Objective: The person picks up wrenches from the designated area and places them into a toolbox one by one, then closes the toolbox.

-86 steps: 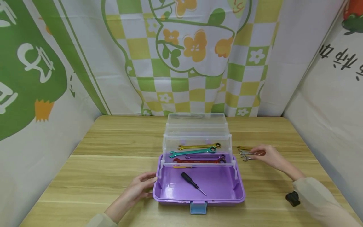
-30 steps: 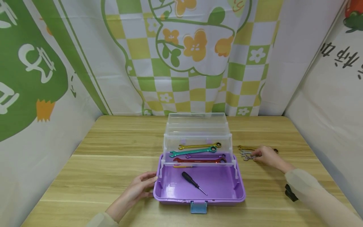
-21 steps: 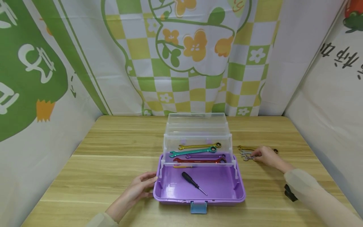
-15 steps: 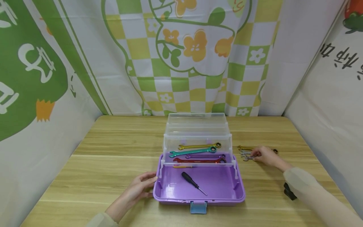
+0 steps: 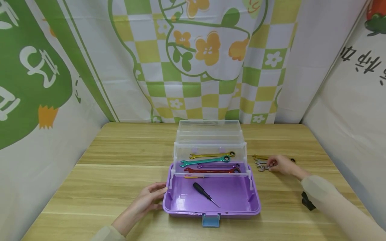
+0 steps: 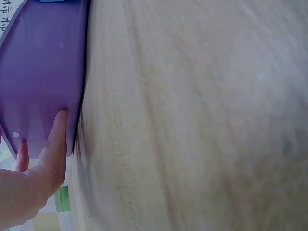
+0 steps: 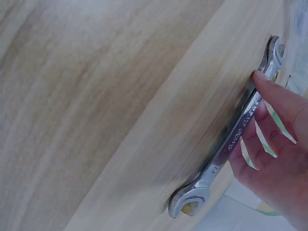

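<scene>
On the right of the table my right hand (image 5: 283,165) pinches a silver combination wrench (image 7: 226,144) between thumb and fingers; its shaft lies low along the tabletop. Just beyond it are a second silver wrench (image 5: 259,161) and a gold wrench (image 5: 258,157), both partly covered by the hand. My left hand (image 5: 147,199) rests against the left side of an opened purple toolbox (image 5: 235,197), fingers extended along its outer wall in the left wrist view. Inside the box a black-handled screwdriver (image 5: 200,189) lies diagonally.
Clear raised trays (image 5: 211,138) stand at the toolbox's back. Gold (image 5: 212,155), teal (image 5: 205,161), purple (image 5: 217,166) and red wrenches (image 5: 208,171) lie there. A blue latch (image 5: 211,221) hangs in front. A patterned curtain (image 5: 205,83) borders the table's far edge.
Since the oldest frame my right hand has shifted slightly toward the nearest silver wrench, uncovering the gold wrench's ring end. Over the last second it barely moves; the left hand stays put.
</scene>
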### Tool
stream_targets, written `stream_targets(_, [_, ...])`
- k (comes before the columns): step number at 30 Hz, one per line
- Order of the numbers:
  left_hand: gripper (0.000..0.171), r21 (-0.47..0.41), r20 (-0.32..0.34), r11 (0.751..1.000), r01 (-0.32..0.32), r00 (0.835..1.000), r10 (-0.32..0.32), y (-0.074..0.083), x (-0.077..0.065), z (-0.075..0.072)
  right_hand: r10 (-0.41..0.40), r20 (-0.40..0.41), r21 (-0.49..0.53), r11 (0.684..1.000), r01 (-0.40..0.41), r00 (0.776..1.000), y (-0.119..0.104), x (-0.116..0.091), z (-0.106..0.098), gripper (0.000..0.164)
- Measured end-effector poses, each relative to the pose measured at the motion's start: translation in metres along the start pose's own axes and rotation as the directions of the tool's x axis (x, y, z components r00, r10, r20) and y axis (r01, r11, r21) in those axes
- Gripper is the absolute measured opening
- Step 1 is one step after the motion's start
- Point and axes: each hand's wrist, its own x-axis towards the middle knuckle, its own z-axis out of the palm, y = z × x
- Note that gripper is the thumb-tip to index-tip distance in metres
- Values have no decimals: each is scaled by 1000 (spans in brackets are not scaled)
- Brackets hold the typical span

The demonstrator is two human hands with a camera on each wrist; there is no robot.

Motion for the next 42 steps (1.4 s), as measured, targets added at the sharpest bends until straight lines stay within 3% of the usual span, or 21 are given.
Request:
stream_targets(12, [63, -9, 6, 1000, 1, 1000, -1, -1, 1, 0, 24, -31, 95, 995, -21, 999, 4, -5, 1, 14])
stream_targets(24, [60, -7, 13, 1000, -5, 1000, 5, 0, 1, -1, 14, 12, 155, 988, -15, 1000, 4, -6, -3, 13])
stream_targets(32, [61, 2, 20, 1000, -10, 1000, 10, -1, 1, -1, -2, 32, 120, 993, -2, 999, 2, -5, -6, 13])
stream_targets(38, [62, 3, 8, 1000, 2, 1000, -2, -2, 2, -1, -24, 67, 171, 985, 12, 997, -4, -4, -13, 10])
stream_targets(42, [63, 4, 11, 1000, 0, 1000, 0, -1, 2, 0, -70, 46, 183, 981, 60, 997, -7, -1, -18, 10])
